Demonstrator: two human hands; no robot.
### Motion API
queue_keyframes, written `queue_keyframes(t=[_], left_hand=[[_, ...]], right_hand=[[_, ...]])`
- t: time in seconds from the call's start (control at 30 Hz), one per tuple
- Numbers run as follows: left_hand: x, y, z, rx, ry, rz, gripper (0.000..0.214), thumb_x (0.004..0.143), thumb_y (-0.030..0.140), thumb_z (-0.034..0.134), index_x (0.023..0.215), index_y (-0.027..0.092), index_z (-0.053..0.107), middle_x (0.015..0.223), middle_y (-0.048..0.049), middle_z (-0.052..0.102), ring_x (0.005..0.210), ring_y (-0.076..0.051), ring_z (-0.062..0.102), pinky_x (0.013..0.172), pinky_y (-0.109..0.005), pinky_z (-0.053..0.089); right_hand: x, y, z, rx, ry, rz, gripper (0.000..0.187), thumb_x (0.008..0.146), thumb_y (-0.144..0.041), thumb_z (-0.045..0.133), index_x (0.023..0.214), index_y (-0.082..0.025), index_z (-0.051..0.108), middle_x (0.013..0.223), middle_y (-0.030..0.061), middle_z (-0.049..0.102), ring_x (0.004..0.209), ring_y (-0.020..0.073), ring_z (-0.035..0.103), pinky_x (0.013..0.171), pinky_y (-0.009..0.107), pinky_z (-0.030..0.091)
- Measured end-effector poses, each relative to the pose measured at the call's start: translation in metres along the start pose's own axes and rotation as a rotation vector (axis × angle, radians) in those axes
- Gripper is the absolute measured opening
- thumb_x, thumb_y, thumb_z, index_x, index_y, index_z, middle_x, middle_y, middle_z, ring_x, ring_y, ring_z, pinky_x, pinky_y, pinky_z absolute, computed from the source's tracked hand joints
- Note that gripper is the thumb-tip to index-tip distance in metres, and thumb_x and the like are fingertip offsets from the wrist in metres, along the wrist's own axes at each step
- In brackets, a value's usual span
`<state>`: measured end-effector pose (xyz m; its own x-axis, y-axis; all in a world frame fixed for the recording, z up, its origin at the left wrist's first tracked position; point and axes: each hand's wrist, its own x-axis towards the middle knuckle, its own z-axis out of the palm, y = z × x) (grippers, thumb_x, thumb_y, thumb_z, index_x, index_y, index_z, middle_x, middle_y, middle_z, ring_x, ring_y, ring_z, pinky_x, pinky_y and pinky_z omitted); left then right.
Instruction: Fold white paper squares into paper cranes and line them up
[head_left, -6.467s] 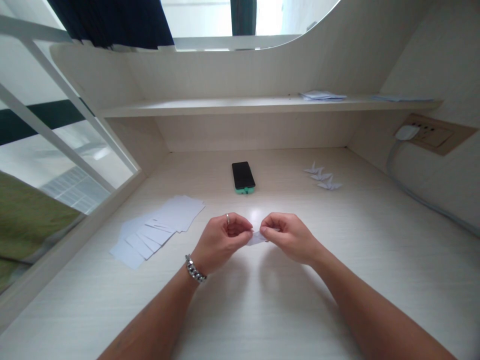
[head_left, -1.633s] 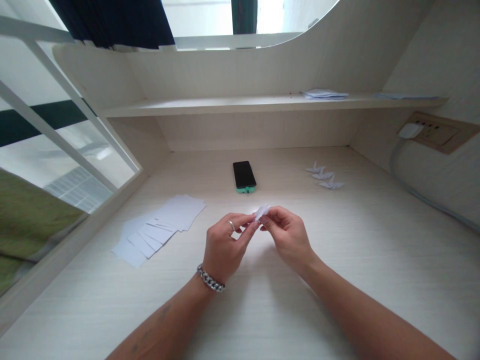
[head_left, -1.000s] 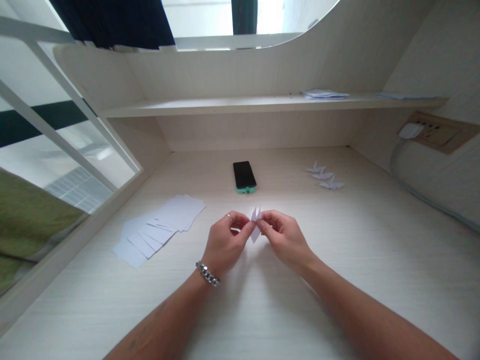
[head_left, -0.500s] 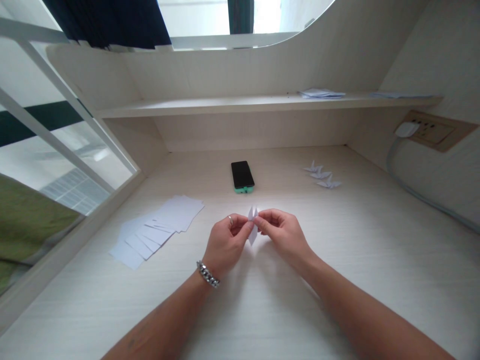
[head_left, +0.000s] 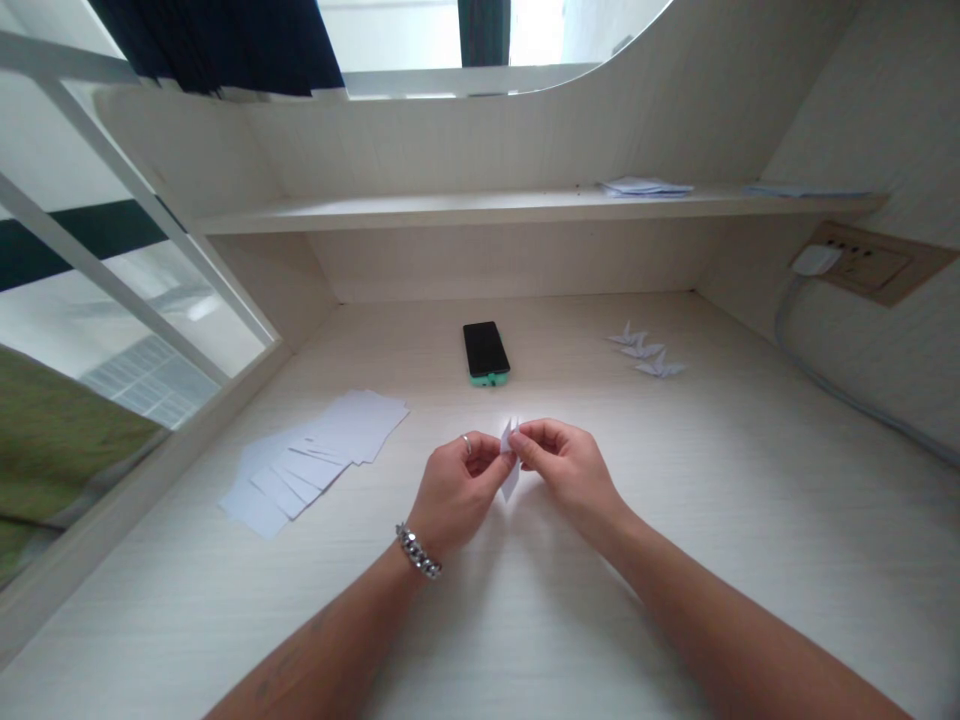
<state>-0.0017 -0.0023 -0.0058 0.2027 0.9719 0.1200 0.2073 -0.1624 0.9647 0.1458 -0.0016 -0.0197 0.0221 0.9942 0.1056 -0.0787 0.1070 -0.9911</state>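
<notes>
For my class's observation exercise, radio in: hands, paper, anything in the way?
Left hand and right hand both pinching folded white paper. Paper's lower end pointed, middle partly covered. Smartphone beyond, touching neither hand; nothing seen blocking.

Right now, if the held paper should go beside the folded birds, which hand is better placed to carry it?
Probably the right hand: it is nearer the birds, which lie ahead and to its right. The left hand also pinches the held paper, but sits farther from them.

The folded piece [head_left: 510, 485] is matt paper, the bracelet [head_left: 418, 552] shiny metal.
</notes>
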Motion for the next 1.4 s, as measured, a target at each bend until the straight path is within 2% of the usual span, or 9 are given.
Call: queue_keyframes(t=[0.23,0.43,0.83,1.2,1.4], left_hand=[[-0.0001,-0.0011,0.0000,-0.029,-0.019,-0.019,0.018,0.077,0.031,0.069,0.076,0.014,0.066,0.073,-0.0041,0.071,0.066,-0.014,0.064,0.060,-0.023,0.048],[-0.0008,-0.0003,0.0007,-0.004,-0.020,-0.012,0.018,0.078,0.032,0.068,0.076,0.014,0.066,0.072,-0.0047,0.071,0.064,-0.015,0.064,0.057,-0.023,0.048],[-0.0006,0.0009,0.0028,-0.040,-0.023,-0.022,0.017,0.077,0.031,0.069,0.075,0.015,0.063,0.068,-0.0020,0.067,0.061,-0.012,0.060,0.056,-0.022,0.046],[-0.0019,-0.0036,0.0035,-0.045,-0.013,-0.037,0.027,0.077,0.040,0.068,0.075,0.014,0.060,0.065,-0.0003,0.059,0.058,-0.011,0.052,0.053,-0.022,0.040],[-0.0029,-0.0019,0.0046,-0.028,-0.026,-0.021,0.029,0.079,0.042,0.066,0.073,0.016,0.056,0.062,0.0020,0.054,0.056,-0.010,0.047,0.050,-0.021,0.037]], right_hand=[[-0.0007,-0.0036,0.0003,0.033,0.030,-0.001,0.025,0.071,-0.038,0.074,0.072,-0.014,0.070,0.067,0.0031,0.066,0.064,0.0143,0.056,0.062,0.028,0.044],[-0.0009,-0.0051,0.0007,0.048,0.039,0.004,0.025,0.069,-0.038,0.076,0.075,-0.014,0.071,0.069,0.0030,0.067,0.064,0.0140,0.056,0.063,0.028,0.045],[-0.0021,-0.0022,-0.0003,-0.001,0.034,-0.043,0.025,0.076,-0.039,0.070,0.076,-0.015,0.071,0.071,0.0035,0.067,0.067,0.0154,0.057,0.064,0.028,0.045],[-0.0037,-0.0031,0.0014,0.024,0.031,-0.059,0.024,0.074,-0.038,0.072,0.080,-0.015,0.071,0.080,0.0071,0.071,0.075,0.0195,0.063,0.072,0.033,0.049],[-0.0049,-0.0044,0.0015,0.000,0.064,-0.070,0.023,0.075,-0.039,0.072,0.077,-0.016,0.071,0.075,0.0055,0.070,0.072,0.0182,0.061,0.070,0.032,0.049]])
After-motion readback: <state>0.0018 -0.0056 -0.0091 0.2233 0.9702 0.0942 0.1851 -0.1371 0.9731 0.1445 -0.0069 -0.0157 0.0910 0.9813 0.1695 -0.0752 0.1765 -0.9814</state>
